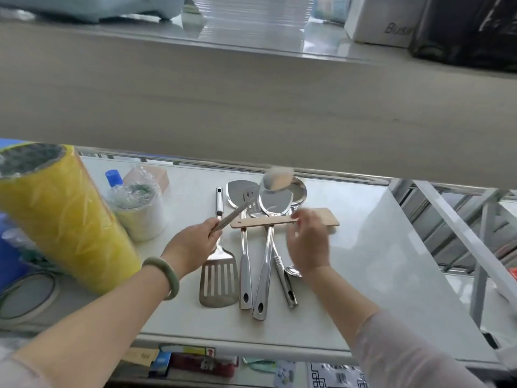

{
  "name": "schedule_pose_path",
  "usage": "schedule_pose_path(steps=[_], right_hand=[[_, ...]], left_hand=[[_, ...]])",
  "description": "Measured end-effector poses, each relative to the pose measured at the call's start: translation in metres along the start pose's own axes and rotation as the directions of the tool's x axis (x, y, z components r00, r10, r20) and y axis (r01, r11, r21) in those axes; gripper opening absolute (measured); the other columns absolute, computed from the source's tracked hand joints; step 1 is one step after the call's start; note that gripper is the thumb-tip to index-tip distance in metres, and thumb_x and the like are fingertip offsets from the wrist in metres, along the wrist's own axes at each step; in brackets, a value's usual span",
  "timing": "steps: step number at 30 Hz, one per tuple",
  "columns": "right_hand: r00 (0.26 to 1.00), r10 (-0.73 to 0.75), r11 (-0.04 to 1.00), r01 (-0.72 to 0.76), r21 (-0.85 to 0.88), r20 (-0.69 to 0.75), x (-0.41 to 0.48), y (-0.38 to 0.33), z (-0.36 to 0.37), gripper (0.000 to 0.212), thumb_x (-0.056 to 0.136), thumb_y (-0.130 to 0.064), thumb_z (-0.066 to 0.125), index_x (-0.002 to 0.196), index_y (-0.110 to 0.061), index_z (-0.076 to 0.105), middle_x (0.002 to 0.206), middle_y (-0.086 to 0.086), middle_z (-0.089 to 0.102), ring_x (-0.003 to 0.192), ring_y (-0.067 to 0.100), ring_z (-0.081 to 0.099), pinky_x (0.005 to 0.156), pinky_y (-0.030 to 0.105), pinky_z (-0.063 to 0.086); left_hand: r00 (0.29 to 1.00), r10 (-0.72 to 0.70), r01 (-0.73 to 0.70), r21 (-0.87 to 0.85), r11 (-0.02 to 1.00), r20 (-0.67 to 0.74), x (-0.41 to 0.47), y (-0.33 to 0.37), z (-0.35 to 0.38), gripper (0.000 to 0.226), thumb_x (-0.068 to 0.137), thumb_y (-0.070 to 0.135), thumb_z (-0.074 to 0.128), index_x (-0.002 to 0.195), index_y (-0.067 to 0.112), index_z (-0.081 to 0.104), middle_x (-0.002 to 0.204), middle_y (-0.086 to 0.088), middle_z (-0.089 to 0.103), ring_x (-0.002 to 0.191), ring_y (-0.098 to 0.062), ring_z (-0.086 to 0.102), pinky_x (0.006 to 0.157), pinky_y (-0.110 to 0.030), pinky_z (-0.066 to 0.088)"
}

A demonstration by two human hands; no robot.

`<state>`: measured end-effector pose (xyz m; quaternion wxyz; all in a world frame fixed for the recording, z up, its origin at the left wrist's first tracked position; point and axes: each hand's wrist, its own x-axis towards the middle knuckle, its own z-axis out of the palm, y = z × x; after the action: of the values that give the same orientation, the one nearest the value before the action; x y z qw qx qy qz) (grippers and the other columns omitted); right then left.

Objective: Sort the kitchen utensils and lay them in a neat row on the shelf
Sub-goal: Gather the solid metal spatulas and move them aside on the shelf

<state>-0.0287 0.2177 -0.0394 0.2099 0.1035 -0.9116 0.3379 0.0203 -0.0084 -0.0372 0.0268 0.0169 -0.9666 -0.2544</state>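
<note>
Several steel utensils lie on the white shelf (363, 247): a slotted turner (218, 281) at the left, two long-handled spatulas (261, 275) side by side, a small spoon (292, 271) at the right. My left hand (193, 245) grips the handle of a ladle (277, 180), whose blurred bowl is lifted above the pile. A flat wooden spatula (263, 222) lies crosswise over the steel handles. My right hand (309, 239) covers its right part, fingers curled on it.
A big yellow film roll (64, 219) stands at the left, with a wrapped white roll (140, 211) and a blue-capped bottle (114, 177) beside it. An upper shelf board (251, 107) overhangs the back. A metal rack frame (475, 247) stands at the right.
</note>
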Motion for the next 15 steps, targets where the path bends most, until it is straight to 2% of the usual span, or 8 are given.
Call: schedule_pose_path(steps=[1,2,4,6,8,11,15], right_hand=[[0.976,0.084,0.996,-0.086,0.003,0.202,-0.009,-0.009,0.007,0.023,0.080,-0.010,0.060,0.103,-0.007,0.057,0.097,0.014,0.062,0.095,0.032,0.057,0.085,0.033,0.042],[0.918,0.168,0.986,-0.157,-0.059,0.359,-0.016,-0.018,0.014,0.030,0.083,-0.020,0.060,0.110,-0.009,0.053,0.102,0.012,0.062,0.098,0.030,0.056,0.083,0.033,0.043],[0.840,0.261,0.963,-0.191,-0.191,0.476,-0.027,-0.029,0.024,0.043,0.084,-0.030,0.059,0.120,-0.010,0.044,0.108,0.013,0.060,0.102,0.031,0.056,0.082,0.034,0.043],[0.827,0.282,0.950,-0.172,-0.259,0.486,-0.031,-0.037,0.029,0.048,0.085,-0.026,0.056,0.126,-0.008,0.038,0.109,0.016,0.059,0.102,0.033,0.057,0.080,0.034,0.045],[0.821,0.310,0.937,-0.177,-0.302,0.479,-0.030,-0.040,0.031,0.053,0.085,-0.020,0.053,0.132,-0.008,0.033,0.107,0.016,0.060,0.100,0.033,0.058,0.072,0.032,0.042],[0.809,0.353,0.920,-0.208,-0.333,0.469,-0.027,-0.045,0.036,0.060,0.084,-0.012,0.050,0.138,-0.008,0.025,0.107,0.017,0.060,0.100,0.033,0.058,0.069,0.031,0.040],[0.820,0.422,0.905,-0.405,-0.128,0.387,-0.031,-0.052,0.036,0.062,0.079,-0.012,0.059,0.133,-0.008,0.030,0.110,0.018,0.057,0.101,0.034,0.057,0.083,0.037,0.047]], left_hand=[[0.999,-0.052,0.051,-0.072,0.996,-0.006,-0.003,-0.002,0.002,0.020,0.098,0.028,0.039,0.108,0.018,0.052,0.067,0.005,0.056,0.062,-0.017,0.051,0.058,-0.032,0.038],[0.994,-0.106,0.104,-0.144,0.984,-0.005,-0.006,-0.003,0.004,0.020,0.098,0.028,0.040,0.106,0.016,0.053,0.066,0.005,0.055,0.061,-0.015,0.051,0.057,-0.031,0.038],[0.978,-0.207,0.203,-0.302,0.931,0.022,-0.013,-0.003,0.011,0.019,0.096,0.029,0.045,0.103,0.016,0.056,0.070,0.002,0.056,0.064,-0.017,0.052,0.061,-0.034,0.044],[0.956,-0.285,0.284,-0.472,0.834,0.071,-0.019,-0.003,0.018,0.014,0.093,0.029,0.052,0.100,0.018,0.058,0.074,0.001,0.057,0.062,-0.017,0.053,0.059,-0.036,0.047],[0.934,-0.335,0.341,-0.591,0.731,0.125,-0.023,-0.004,0.023,0.013,0.092,0.024,0.055,0.101,0.016,0.058,0.071,0.000,0.055,0.056,-0.014,0.051,0.049,-0.030,0.043],[0.917,-0.366,0.376,-0.648,0.662,0.158,-0.028,-0.001,0.028,0.012,0.093,0.019,0.051,0.101,0.014,0.058,0.070,-0.002,0.054,0.056,-0.014,0.050,0.046,-0.025,0.042],[0.906,-0.377,0.388,-0.730,0.563,0.191,-0.032,0.007,0.029,0.011,0.095,0.010,0.047,0.102,0.009,0.055,0.076,-0.006,0.056,0.064,-0.014,0.058,0.042,-0.018,0.047]])
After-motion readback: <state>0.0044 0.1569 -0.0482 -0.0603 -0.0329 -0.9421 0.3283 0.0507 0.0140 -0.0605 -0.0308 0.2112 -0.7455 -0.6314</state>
